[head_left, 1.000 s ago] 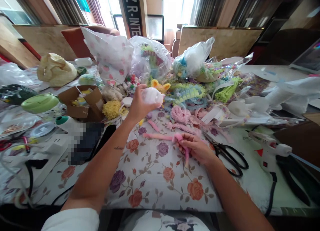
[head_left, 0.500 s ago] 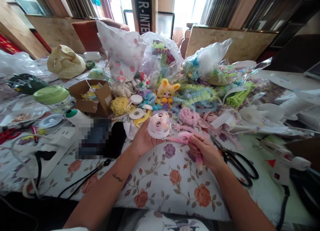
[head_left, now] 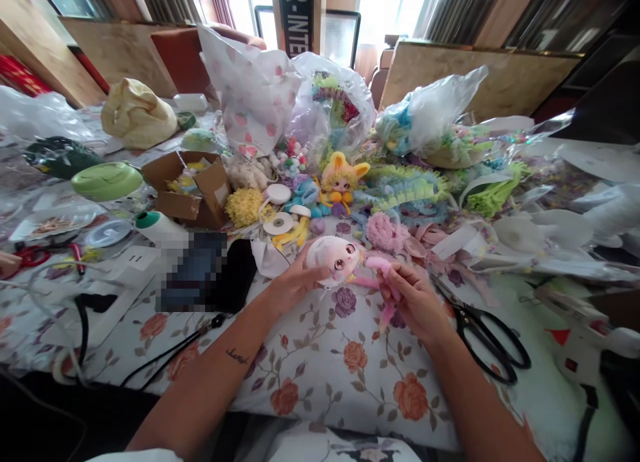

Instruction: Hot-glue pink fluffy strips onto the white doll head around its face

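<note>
Your right fingers (head_left: 406,283) have the pink fuzzy strip (head_left: 379,264) pinched, doll head (head_left: 345,254) just left, held by your left fingers (head_left: 313,275).

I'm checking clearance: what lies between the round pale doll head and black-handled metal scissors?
The head view shows the right hand, holding a fuzzy pink strip.

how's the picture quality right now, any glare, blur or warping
Head view: window blown out white; head view: outer edges look stretched, with the glue gun soft; head view: blocky pixels left of the left hand; head view: doll head fairly clear, eyes readable.
</note>
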### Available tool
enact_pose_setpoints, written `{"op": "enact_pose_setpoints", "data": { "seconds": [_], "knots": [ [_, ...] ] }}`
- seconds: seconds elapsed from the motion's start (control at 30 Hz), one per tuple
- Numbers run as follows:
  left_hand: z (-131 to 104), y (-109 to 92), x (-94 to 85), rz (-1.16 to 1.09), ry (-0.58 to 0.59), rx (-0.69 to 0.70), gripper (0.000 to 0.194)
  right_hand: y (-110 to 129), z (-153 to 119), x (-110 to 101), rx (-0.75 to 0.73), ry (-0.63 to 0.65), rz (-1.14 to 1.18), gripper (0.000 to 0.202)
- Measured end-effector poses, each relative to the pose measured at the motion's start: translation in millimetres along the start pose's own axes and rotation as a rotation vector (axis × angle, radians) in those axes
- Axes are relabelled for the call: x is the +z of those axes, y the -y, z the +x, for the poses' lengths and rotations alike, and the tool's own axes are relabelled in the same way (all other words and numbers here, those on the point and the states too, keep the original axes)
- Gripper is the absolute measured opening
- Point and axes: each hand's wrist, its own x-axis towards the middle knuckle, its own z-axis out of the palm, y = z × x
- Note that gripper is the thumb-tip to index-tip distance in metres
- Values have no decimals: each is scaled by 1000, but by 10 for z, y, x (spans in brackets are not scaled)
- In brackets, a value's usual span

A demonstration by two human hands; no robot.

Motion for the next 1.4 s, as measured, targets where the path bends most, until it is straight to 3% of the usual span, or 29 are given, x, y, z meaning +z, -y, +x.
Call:
{"op": "enact_pose_setpoints", "data": {
  "seconds": [0.13, 0.23, 0.5, 0.63, 0.8, 0.93, 1.4],
  "knots": [
    [31, 35, 37, -249, -87, -79, 47, -44, -24, -5, -15, 5, -25, 23],
    [37, 53, 51, -335, -81, -106, 45, -64, -24, 4, -45, 4, -60, 21],
    [7, 55, 161, -201, -94, -66, 41, -41, -87, 140, -107, -69, -168, 23],
    [-32, 34, 205, -142, -66, -64, 43, 20, -125, 269, -125, -12, -269, 21],
    [-66, 31, 211, -61, -74, -58, 54, 24, -88, 387, -248, 40, -356, 15],
    [-62, 68, 196, 11, -64, -82, 61, -31, -47, 397, -383, 20, -387, 12],
    [-125, 83, 284, 63, -92, -14, 69, -173, -39, 419, -403, -120, -362, 8]
  ]
}}
